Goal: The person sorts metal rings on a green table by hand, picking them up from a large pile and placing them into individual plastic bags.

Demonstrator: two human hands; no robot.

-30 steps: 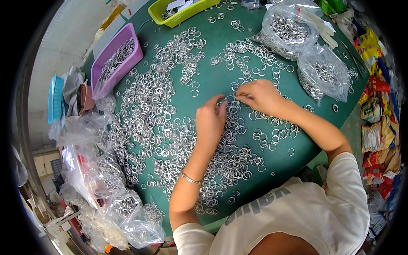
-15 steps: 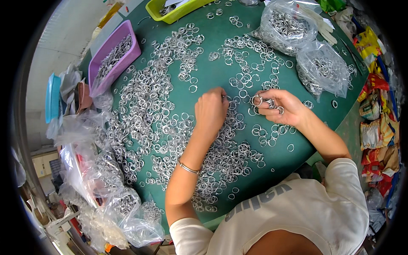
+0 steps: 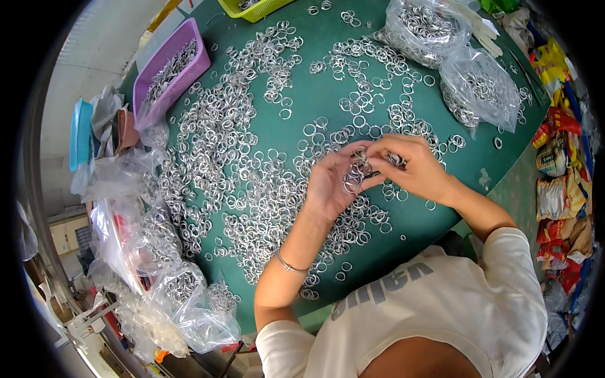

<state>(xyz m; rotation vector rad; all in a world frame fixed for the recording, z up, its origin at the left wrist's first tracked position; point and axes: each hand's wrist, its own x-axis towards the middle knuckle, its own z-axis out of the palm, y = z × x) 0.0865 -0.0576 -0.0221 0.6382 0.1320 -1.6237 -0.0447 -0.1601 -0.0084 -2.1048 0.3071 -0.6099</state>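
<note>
Head camera looking steeply down from above the person | facing a green table (image 3: 315, 101) strewn with metal rings (image 3: 252, 189) | sitting close over both hands | fisheye bending the edges

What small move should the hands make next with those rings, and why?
Probably slide the ring pinched in the right hand onto the bunch of rings cupped in the left hand. Both hands meet over the green table, and the bunch looks loosely held.

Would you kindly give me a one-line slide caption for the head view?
Both hands, left hand and right hand, hold a bunch of metal rings above a ring-strewn green table.
</note>
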